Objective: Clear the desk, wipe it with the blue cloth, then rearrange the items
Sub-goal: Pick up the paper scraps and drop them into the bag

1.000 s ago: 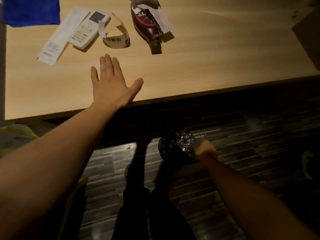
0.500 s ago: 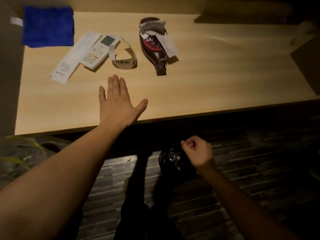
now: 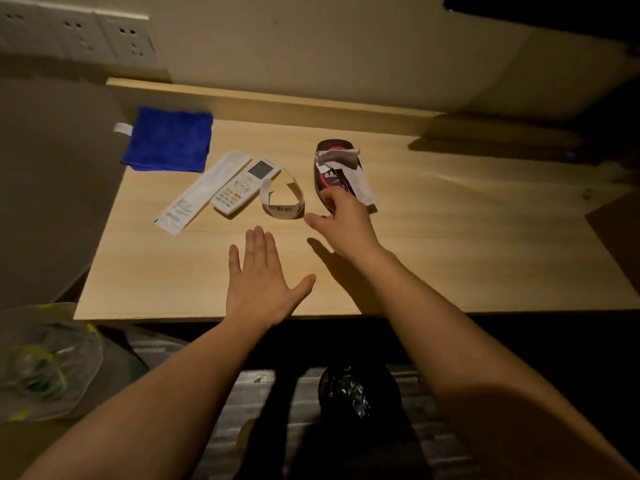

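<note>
A folded blue cloth (image 3: 168, 140) lies at the desk's (image 3: 450, 237) back left corner. Beside it are a long white paper sachet (image 3: 199, 194), a white remote control (image 3: 246, 186) and a curled paper strip (image 3: 282, 202). A dark bottle (image 3: 330, 168) lies on its side with crumpled receipts (image 3: 346, 164) on it. My left hand (image 3: 261, 282) rests flat on the desk near the front edge, fingers spread. My right hand (image 3: 346, 221) hovers over the bottle's neck end, fingers apart, covering the neck; no grip is visible.
On the floor below the desk edge sits a bin lined with a black bag (image 3: 358, 393). A clear plastic bag (image 3: 45, 362) lies at the lower left. Wall sockets (image 3: 79, 32) are above the desk. A dark object (image 3: 616, 230) juts in at the right edge.
My right hand has come up from the black bin on the floor and reached over the desk to the bottle. The view has tilted up, showing the wall. My left hand stays flat.
</note>
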Motion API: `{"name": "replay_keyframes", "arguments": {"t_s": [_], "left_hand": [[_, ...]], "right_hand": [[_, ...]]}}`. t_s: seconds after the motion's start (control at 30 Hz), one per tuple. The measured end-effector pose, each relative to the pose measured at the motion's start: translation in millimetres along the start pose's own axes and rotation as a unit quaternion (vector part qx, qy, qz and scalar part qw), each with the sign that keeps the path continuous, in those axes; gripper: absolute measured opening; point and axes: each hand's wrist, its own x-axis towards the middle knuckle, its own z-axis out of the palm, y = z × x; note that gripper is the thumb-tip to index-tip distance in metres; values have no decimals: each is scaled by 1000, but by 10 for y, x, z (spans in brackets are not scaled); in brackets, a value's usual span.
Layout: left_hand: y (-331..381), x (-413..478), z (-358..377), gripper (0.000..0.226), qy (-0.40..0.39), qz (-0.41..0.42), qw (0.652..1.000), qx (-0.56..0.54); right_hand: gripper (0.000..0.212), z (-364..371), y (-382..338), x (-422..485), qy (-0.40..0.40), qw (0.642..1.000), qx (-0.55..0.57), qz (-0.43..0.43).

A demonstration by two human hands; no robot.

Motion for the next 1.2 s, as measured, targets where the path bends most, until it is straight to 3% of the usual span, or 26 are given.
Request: {"name": "replay_keyframes", "arguments": {"t_s": [0.17,0.33,0.5,0.67,0.8,1.0,1.1,1.2], "left_hand": [[-6,15,16,118,0,1,1000,-4],[2,10,1,117,-2,2,1000,-6],[7,11,1,118,-2,1,1000,-7],[5,4,17,118,0,0,1000,-6],[8,4,24,119,3,-1,1000,-6],[5,-23,34,119,4,-2,1000,8],[-4,-43,23,119,4,0,1000,9],[7,-53,3,118,3,0,1000,11]], "right_hand": [[63,208,-58,332,-51,995,-61,-53],[50,326,-50,402,2,996,-77,-49],[21,392,-11,418,32,997,-57,-36],[17,264,21,206,69,997,22,-4],[13,-27,181,-285,112,983,139,44],[14,-429,653,-1576,176,950,225,128],[18,-433,1027,-2279,154,955,201,154],[14,-252,1463,-2749,128,976,82,156]]}}
